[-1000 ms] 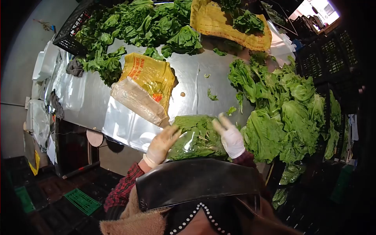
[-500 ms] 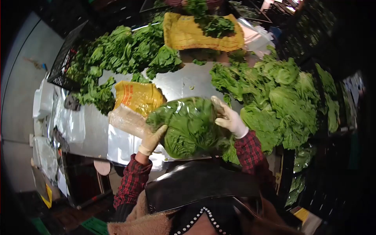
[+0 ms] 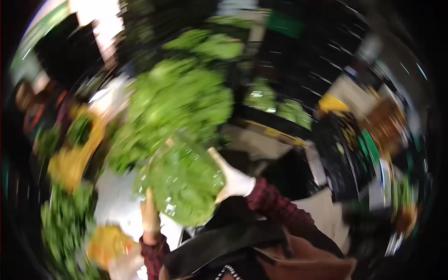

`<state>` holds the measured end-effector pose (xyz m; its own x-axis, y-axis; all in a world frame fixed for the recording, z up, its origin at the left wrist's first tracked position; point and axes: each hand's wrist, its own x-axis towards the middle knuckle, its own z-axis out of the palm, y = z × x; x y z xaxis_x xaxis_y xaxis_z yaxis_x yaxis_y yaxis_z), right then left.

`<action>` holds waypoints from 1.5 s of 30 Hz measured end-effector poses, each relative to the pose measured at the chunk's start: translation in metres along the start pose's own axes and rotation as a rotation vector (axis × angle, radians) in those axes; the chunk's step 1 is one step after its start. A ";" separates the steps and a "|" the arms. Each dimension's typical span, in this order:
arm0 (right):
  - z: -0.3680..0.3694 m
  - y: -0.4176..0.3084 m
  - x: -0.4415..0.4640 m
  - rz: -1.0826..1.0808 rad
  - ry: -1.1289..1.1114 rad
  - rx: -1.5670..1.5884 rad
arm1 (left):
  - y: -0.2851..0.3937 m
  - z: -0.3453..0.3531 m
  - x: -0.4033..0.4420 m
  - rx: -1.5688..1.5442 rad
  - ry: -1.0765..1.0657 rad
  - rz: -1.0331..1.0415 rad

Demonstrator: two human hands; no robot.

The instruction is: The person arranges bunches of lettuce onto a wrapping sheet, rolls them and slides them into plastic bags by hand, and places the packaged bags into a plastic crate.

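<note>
you had the clear, rounded plastic bag of green leaves (image 3: 186, 179) between both hands, in front of your body and over the near edge of the shiny metal table (image 3: 109, 196). your right hand (image 3: 233, 179), in a white glove, was open wide, thumb and fingers spread along the bag's right side. your left hand (image 3: 150, 217) pressed the lower left side, a finger pointing up along the plastic; blur and the bag hid the rest of it, so its exact opening can't be told. the hands were well apart, with the full bag filling the space between.

the big loose heap of light green lettuce (image 3: 177, 102) was just beyond the bag. to the left, the crumpled yellow printed sack (image 3: 109, 245) was on the table near your left hand, with the darker green leaf pile (image 3: 67, 228) beside it. farther up, the second yellow sack (image 3: 70, 165) had the dark green bunch (image 3: 80, 129) on it, and a person (image 3: 42, 102) was near it, blurred.

containers: two clear bags of greens (image 3: 262, 95) were by the black crates (image 3: 280, 60) past the lettuce; in or on them, can't tell. at right, the brown cardboard box (image 3: 386, 122) was too smeared to read its contents.
</note>
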<state>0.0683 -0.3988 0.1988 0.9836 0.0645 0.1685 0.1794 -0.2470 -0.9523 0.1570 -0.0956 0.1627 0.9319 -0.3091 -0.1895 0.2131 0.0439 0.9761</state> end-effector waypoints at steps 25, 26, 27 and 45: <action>-0.563 0.037 -0.484 0.100 1.203 0.520 | -0.001 0.803 -0.014 -0.018 -1.469 -0.048; -0.586 0.056 -0.505 0.110 1.204 0.517 | -0.010 0.843 -0.022 -0.047 -1.453 -0.154; -0.612 0.082 -0.525 0.147 1.235 0.572 | -0.026 0.879 -0.025 -0.056 -1.449 -0.156; -0.780 0.312 -0.566 0.601 1.586 0.076 | -0.099 0.968 -0.053 1.251 -1.808 0.845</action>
<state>-0.4176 -1.2663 0.0050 -0.0327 -0.9851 -0.1689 -0.1539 0.1720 -0.9730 -0.1977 -1.0028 0.1794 -0.5589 -0.7748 -0.2956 -0.7936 0.3962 0.4618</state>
